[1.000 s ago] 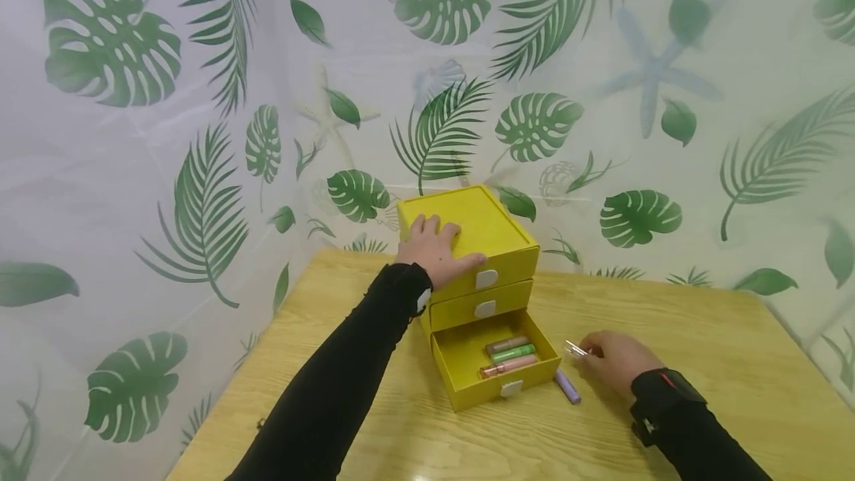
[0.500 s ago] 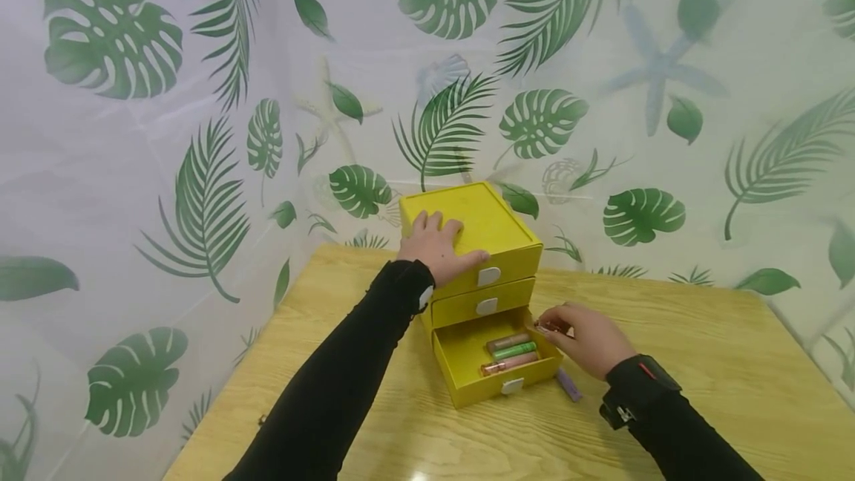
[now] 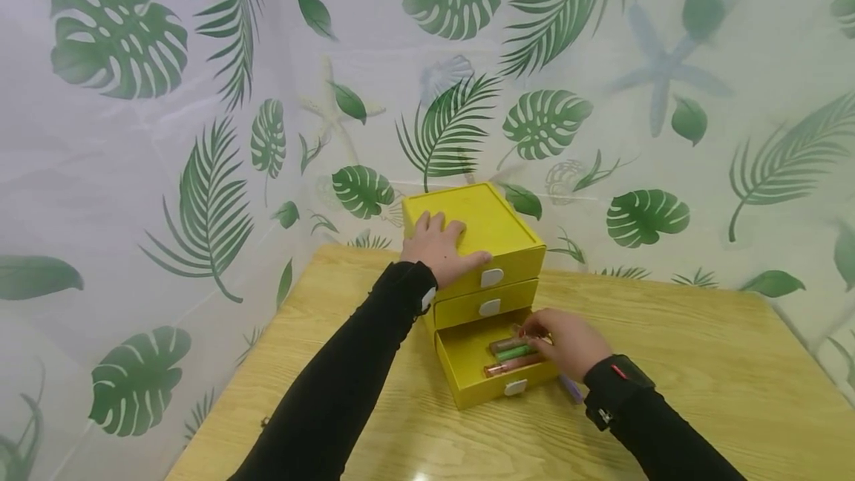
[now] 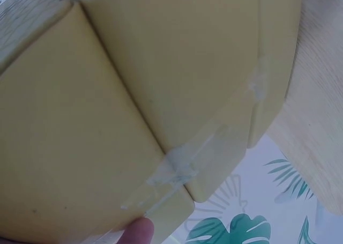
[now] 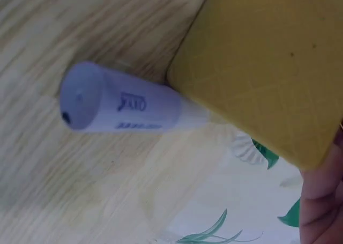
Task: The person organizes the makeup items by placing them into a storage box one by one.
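Observation:
A yellow drawer box [image 3: 477, 217] stands on the table, its bottom drawer [image 3: 461, 384] pulled out. My left hand [image 3: 441, 251] lies with fingers spread over the box's top left edge; in the left wrist view a fingertip [image 4: 136, 232] shows against the taped side. My right hand [image 3: 564, 340] reaches over the drawer's right wall, thumb and fingers pinching a small clear tube [image 3: 516, 330], mostly hidden by the fingers. Below it in the drawer lie a brown tube [image 3: 502, 345], a green tube [image 3: 511, 353] and a pink tube [image 3: 510, 367], cosmetic-like, side by side.
A purple printed tube [image 5: 131, 102] lies on the table against the drawer's right outer wall, partly behind the right hand in the head view. Two upper drawers, such as the middle drawer [image 3: 461, 312], are closed. A leaf-patterned sheet [image 3: 320, 58] hangs behind the table [image 3: 668, 362].
My right hand has moved left from the table beside the drawer to over its inside, carrying the clear tube. The left hand has stayed on the box.

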Motion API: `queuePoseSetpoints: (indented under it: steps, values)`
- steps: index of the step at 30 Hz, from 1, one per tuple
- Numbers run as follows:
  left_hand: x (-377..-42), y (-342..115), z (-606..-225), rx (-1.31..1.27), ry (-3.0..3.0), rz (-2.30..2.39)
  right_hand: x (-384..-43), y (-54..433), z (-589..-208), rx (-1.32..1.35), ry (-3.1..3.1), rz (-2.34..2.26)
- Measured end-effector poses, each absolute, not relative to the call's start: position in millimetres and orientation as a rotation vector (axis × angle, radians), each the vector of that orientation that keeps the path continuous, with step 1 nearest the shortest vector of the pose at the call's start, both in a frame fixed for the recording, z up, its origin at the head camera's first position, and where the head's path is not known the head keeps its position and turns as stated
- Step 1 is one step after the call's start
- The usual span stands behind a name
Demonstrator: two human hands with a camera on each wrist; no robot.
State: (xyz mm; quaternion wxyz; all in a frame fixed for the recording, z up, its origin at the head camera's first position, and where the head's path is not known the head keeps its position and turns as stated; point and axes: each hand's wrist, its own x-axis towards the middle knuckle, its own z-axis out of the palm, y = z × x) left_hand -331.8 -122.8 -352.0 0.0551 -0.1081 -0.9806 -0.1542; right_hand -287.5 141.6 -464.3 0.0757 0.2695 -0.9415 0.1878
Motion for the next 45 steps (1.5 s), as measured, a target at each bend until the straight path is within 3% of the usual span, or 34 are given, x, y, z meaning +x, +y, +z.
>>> queuePoseSetpoints:
  steps: [18,45]
  values:
    - [-327,-126,-351,-0.333,-2.971,-0.491,-304,109,-467,0.938,-3.133,0.330]
    - [-328,-121,-349,-0.331,-2.980,-0.435,-299,105,-472,0.715,-3.081,0.314]
